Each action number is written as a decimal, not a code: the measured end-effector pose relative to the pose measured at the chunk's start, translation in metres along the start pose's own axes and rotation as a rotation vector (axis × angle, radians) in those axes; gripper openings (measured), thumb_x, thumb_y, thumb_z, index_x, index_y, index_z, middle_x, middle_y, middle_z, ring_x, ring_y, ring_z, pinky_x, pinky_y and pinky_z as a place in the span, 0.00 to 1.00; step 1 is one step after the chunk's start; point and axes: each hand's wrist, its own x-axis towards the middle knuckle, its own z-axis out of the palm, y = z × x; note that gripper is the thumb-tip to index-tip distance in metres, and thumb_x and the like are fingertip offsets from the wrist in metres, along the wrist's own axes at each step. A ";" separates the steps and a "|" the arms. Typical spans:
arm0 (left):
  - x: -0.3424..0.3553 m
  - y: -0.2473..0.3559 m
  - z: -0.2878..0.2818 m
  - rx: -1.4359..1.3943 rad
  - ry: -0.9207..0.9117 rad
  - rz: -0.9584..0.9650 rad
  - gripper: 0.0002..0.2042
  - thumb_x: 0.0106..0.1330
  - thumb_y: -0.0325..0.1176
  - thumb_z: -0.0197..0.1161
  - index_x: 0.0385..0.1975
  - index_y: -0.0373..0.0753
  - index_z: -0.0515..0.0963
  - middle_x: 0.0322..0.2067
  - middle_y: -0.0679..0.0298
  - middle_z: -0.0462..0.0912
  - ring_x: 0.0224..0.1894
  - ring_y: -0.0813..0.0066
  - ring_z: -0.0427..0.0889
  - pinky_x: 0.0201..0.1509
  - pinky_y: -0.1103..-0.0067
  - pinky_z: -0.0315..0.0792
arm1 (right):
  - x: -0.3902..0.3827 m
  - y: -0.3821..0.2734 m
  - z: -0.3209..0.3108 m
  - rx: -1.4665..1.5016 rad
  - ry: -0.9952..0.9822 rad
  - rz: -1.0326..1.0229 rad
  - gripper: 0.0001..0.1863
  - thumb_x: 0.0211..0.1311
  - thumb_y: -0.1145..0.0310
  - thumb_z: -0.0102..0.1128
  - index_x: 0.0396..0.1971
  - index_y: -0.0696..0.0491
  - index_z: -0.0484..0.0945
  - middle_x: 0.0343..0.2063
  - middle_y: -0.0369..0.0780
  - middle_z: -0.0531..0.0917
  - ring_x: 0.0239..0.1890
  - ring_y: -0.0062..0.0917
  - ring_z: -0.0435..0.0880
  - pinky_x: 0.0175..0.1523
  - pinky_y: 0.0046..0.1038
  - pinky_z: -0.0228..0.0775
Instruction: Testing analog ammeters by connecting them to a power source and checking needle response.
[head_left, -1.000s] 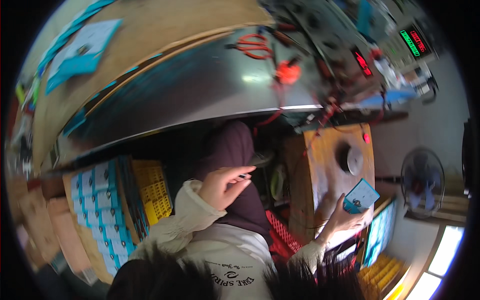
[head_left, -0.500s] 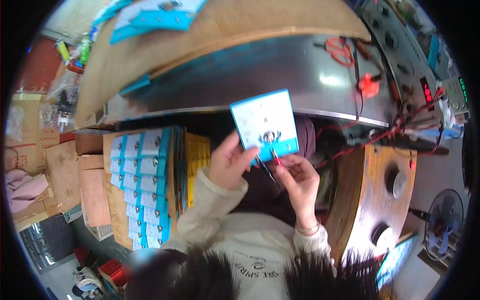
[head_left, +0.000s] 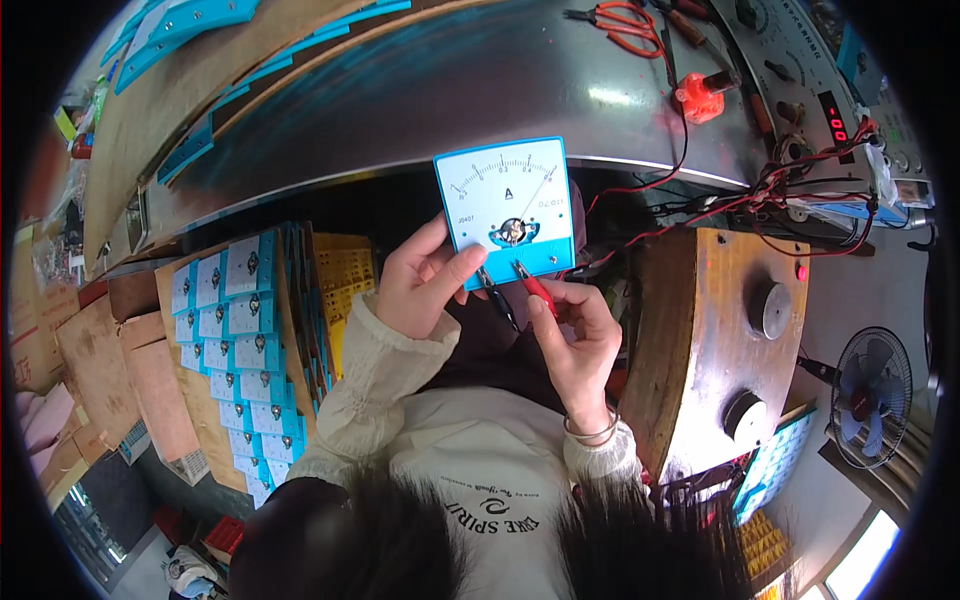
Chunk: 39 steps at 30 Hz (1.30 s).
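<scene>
My left hand (head_left: pixel 425 277) grips the lower left corner of a square analog ammeter (head_left: pixel 478 187), its thumb on the front. The meter has a white dial with a thin needle leaning to the right of the scale, an exposed coil mechanism and a blue frame. A black crocodile clip (head_left: pixel 500 301) sits at the bottom edge beside my left thumb. My right hand (head_left: pixel 577 335) pinches a red crocodile clip (head_left: pixel 538 292), whose tip touches the blue strip under the dial. My left fingers behind the meter are partly hidden.
A steel-topped bench (head_left: pixel 400 135) lies ahead, with red-handled pliers (head_left: pixel 628 30) and test instruments (head_left: pixel 800 80) at right. Red and black leads (head_left: pixel 690 212) hang over its edge. Stacked meters (head_left: pixel 258 345) stand on a board at left. A wooden box (head_left: pixel 690 350) and fan (head_left: pixel 870 400) are at right.
The whole view has shifted, bringing the bench and instruments left and up in the picture. The meter sits more level and its dial shows more clearly. Both hands keep their holds.
</scene>
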 end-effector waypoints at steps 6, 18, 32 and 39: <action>0.012 -0.016 0.060 -0.021 -0.005 0.059 0.20 0.68 0.29 0.58 0.59 0.30 0.67 0.42 0.64 0.79 0.39 0.83 0.76 0.40 0.84 0.70 | 0.021 -0.020 -0.035 -0.522 0.210 -0.284 0.54 0.31 0.67 0.82 0.61 0.64 0.58 0.59 0.54 0.65 0.61 0.48 0.65 0.61 0.41 0.63; 0.022 -0.033 0.107 0.297 -0.367 0.106 0.31 0.65 0.22 0.58 0.67 0.31 0.54 0.43 0.55 0.78 0.45 0.75 0.79 0.52 0.80 0.72 | 0.051 0.050 -0.298 -1.037 1.159 -0.189 0.46 0.40 0.52 0.79 0.54 0.65 0.66 0.45 0.50 0.75 0.46 0.36 0.76 0.50 0.34 0.70; 0.019 -0.039 0.067 0.316 -0.237 0.180 0.19 0.66 0.22 0.56 0.58 0.34 0.71 0.49 0.56 0.80 0.49 0.76 0.80 0.48 0.82 0.74 | 0.072 0.071 -0.325 -0.761 1.112 -0.125 0.43 0.38 0.51 0.80 0.48 0.66 0.72 0.43 0.50 0.77 0.47 0.37 0.77 0.51 0.37 0.72; 0.004 -0.023 0.058 0.471 -0.147 0.354 0.21 0.65 0.26 0.59 0.59 0.36 0.70 0.40 0.56 0.83 0.39 0.72 0.81 0.47 0.78 0.74 | 0.045 0.033 -0.172 -0.903 0.917 -0.493 0.49 0.47 0.67 0.75 0.65 0.64 0.53 0.57 0.54 0.68 0.54 0.42 0.75 0.55 0.40 0.73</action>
